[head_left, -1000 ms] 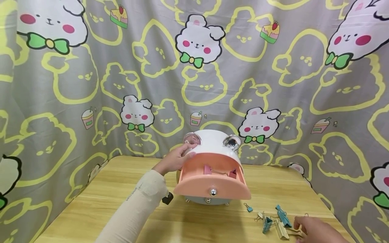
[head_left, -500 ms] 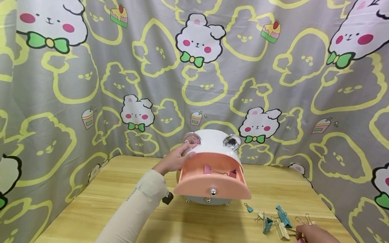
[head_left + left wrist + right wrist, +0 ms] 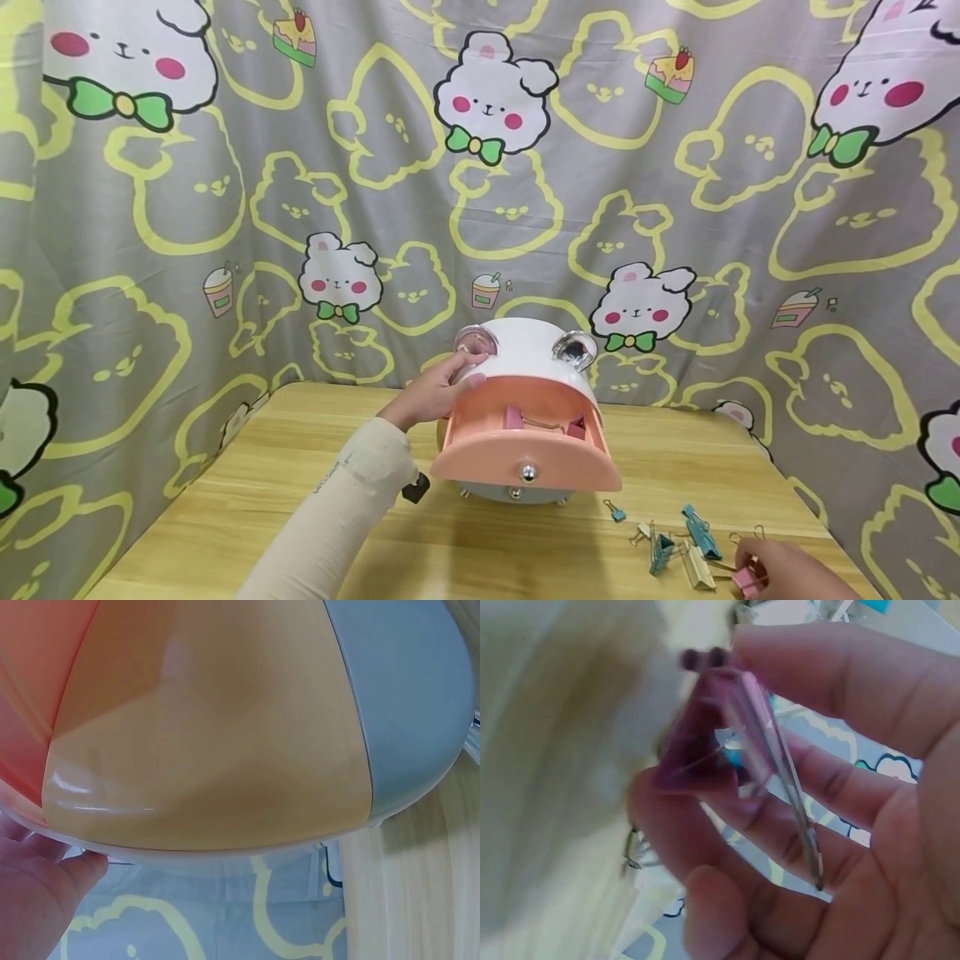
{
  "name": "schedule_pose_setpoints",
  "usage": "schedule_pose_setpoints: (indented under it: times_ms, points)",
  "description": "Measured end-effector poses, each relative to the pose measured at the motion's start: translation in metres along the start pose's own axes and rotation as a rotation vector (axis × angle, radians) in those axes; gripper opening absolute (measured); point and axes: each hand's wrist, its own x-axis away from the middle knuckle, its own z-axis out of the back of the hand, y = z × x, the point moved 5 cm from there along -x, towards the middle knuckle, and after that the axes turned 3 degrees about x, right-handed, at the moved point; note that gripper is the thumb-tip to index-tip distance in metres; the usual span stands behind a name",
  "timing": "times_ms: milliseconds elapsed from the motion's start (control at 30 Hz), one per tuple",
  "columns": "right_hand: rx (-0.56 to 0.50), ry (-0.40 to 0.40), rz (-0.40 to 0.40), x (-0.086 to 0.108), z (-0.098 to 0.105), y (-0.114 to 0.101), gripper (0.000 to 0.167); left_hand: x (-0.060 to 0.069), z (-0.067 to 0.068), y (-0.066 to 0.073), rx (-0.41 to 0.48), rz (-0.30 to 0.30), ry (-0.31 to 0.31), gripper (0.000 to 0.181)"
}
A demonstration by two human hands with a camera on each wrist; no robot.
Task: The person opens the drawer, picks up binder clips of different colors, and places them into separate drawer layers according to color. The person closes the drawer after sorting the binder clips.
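Note:
A white rounded case [image 3: 528, 343] with shiny round ears stands on the table, its coral drawer [image 3: 487, 463] pulled out with pink binder clips [image 3: 513, 417] inside. My left hand [image 3: 433, 392] rests on the case's upper left side; in the left wrist view, its fingers [image 3: 84, 871] touch the white rim. At the table's lower right, my right hand [image 3: 787, 572] pinches a pink binder clip [image 3: 748, 581]. Up close in the right wrist view, the pink clip [image 3: 697, 742] sits between thumb and fingers of the right hand [image 3: 802, 787], its metal handle pointing towards the palm.
Beside my right hand lie a cream clip [image 3: 697, 567], teal clips [image 3: 702, 533] and a small blue clip [image 3: 617, 515]. A black object [image 3: 415, 488] is by my left sleeve. Patterned curtain [image 3: 405, 208] surrounds the wooden table [image 3: 300, 467]; a grey-blue lower drawer [image 3: 495, 493] is beneath the coral one.
My right hand has shifted slightly at the clips, and the pink clip in its fingers now shows more. My left hand keeps its place on the case.

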Motion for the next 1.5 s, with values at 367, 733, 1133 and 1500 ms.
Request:
schedule_pose_setpoints:
  times_ms: [367, 733, 1133, 1500]
  points:
    - [0.101, 0.15, -0.159, -0.003, 0.012, -0.006, 0.021, -0.001, -0.001, -0.001, 0.0, 0.01, 0.002, 0.052]
    - [0.242, 0.295, -0.061, 0.001, 0.03, -0.031, 0.021, 0.001, 0.0, 0.002, 0.008, 0.009, -0.002, 0.052]
    - [0.247, 0.324, 0.089, 0.003, 0.046, -0.06, 0.021, 0.002, 0.0, 0.004, -0.012, 0.009, 0.002, 0.053]
    - [0.208, 0.368, 0.101, -0.001, 0.051, -0.078, 0.033, 0.001, -0.001, 0.002, -0.012, 0.016, 0.003, 0.051]
